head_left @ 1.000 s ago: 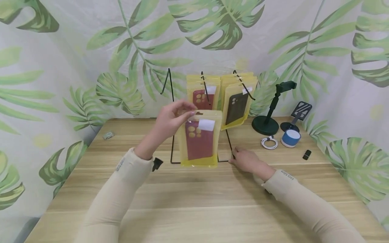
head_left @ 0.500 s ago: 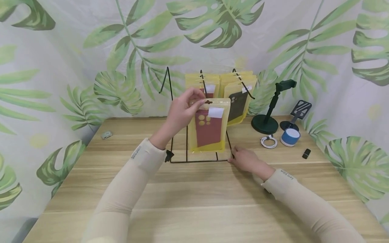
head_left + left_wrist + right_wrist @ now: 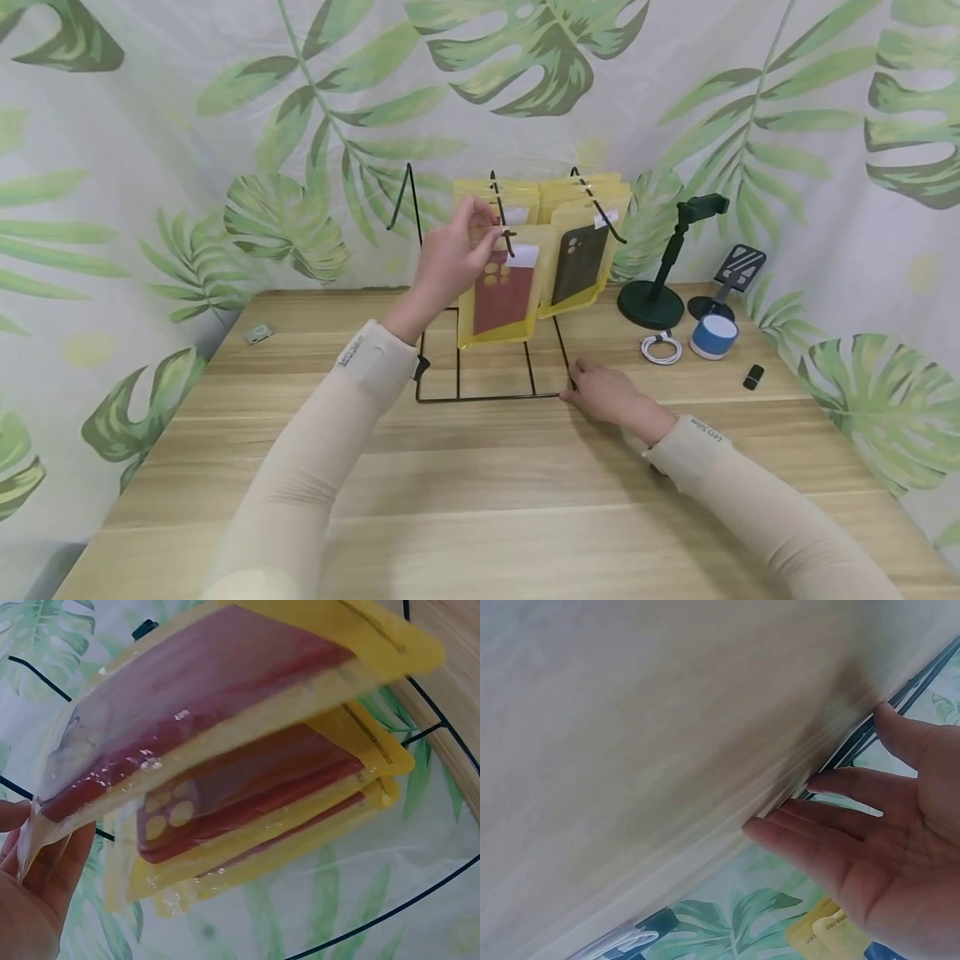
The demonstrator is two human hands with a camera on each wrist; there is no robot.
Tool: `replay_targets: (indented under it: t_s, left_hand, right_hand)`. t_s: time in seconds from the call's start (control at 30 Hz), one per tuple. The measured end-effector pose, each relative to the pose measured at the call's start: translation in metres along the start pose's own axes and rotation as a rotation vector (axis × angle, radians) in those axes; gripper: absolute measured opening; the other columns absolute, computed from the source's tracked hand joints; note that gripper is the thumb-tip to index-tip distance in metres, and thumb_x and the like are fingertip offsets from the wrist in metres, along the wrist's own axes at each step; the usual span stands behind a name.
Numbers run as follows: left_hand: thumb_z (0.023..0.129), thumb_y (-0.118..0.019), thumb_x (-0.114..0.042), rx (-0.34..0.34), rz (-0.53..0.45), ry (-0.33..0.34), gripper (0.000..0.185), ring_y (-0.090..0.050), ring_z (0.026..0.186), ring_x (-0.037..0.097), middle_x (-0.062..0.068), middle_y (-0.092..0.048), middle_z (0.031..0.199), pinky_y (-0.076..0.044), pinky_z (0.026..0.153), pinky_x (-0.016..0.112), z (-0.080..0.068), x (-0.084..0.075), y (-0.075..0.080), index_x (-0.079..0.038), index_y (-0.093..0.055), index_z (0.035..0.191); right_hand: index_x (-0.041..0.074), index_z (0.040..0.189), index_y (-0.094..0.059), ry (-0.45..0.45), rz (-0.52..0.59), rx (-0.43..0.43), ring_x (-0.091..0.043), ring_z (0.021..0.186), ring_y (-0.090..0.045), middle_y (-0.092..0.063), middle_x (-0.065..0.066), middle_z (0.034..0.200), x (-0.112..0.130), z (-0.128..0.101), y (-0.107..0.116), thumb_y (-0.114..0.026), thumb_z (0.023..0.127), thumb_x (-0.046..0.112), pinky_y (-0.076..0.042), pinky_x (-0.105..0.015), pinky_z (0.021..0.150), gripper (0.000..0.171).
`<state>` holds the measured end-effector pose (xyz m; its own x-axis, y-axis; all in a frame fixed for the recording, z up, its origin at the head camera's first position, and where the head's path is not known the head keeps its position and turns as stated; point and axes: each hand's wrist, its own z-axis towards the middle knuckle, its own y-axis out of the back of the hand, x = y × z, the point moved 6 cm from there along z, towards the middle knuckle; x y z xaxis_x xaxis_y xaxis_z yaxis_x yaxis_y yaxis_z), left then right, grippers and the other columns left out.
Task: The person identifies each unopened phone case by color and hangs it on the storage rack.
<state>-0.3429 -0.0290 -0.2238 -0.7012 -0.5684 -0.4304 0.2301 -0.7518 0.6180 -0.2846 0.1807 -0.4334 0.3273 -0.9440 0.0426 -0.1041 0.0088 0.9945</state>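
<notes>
My left hand (image 3: 457,254) pinches the top of a yellow packet holding a red phone case (image 3: 501,293), at the tip of the middle hook of a black wire display rack (image 3: 491,396). The left wrist view shows this packet (image 3: 202,712) in front of more red-case packets (image 3: 247,802) hanging behind it. A packet with a black case (image 3: 579,265) hangs on the right hook. My right hand (image 3: 603,392) lies with straight fingers on the table, touching the rack's front right corner (image 3: 855,746).
A wooden table (image 3: 480,500) stands before a leaf-print curtain. Right of the rack are a dark green phone stand (image 3: 660,292), a coiled white cable (image 3: 663,349), a blue round speaker (image 3: 713,335), a black tilted holder (image 3: 731,279) and a small black item (image 3: 753,377). A small grey object (image 3: 257,334) lies at left.
My left hand has carried the red-case packet up and away from me to the middle hook. The right hand has stayed at the rack's corner.
</notes>
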Motion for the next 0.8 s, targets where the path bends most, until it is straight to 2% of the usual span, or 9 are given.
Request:
replay_targets:
  t_s: [0.3, 0.53, 0.67, 0.8]
  left_hand:
    - [0.101, -0.056, -0.024, 0.008, 0.047, 0.072, 0.024, -0.030, 0.040, 0.011, 0.013, -0.074, 0.111, -0.026, 0.040, 0.025, 0.017, 0.017, -0.005, -0.006, -0.053, 0.117]
    - [0.102, -0.054, -0.026, 0.029, 0.085, 0.114, 0.021, -0.032, 0.043, 0.014, 0.012, -0.074, 0.111, -0.028, 0.043, 0.028, 0.026, 0.027, -0.009, -0.008, -0.055, 0.112]
    - [0.102, -0.055, -0.027, 0.034, 0.104, 0.123, 0.020, -0.033, 0.044, 0.015, 0.010, -0.074, 0.106, -0.028, 0.043, 0.028, 0.028, 0.030, -0.010, -0.010, -0.057, 0.111]
    - [0.102, -0.055, -0.028, 0.023, 0.130, 0.110, 0.022, -0.032, 0.044, 0.015, 0.008, -0.072, 0.114, -0.028, 0.043, 0.028, 0.029, 0.031, -0.010, -0.010, -0.059, 0.115]
  right_hand:
    - [-0.009, 0.139, -0.050, -0.005, -0.009, 0.017, -0.043, 0.127, -0.055, -0.051, -0.030, 0.142, -0.002, 0.001, -0.003, -0.055, 0.101, 0.037, -0.053, -0.054, 0.097, 0.060]
    - [-0.009, 0.140, -0.049, 0.000, 0.003, 0.023, -0.043, 0.129, -0.053, -0.049, -0.030, 0.144, -0.002, 0.002, -0.008, -0.054, 0.101, 0.038, -0.053, -0.054, 0.098, 0.061]
    - [-0.009, 0.141, -0.049, 0.001, 0.004, 0.018, -0.042, 0.129, -0.054, -0.049, -0.030, 0.144, -0.001, 0.002, -0.009, -0.055, 0.101, 0.038, -0.053, -0.054, 0.098, 0.062]
    - [-0.009, 0.141, -0.048, -0.005, 0.010, 0.019, -0.043, 0.130, -0.053, -0.048, -0.031, 0.145, -0.002, 0.002, -0.007, -0.055, 0.101, 0.037, -0.052, -0.054, 0.099, 0.062]
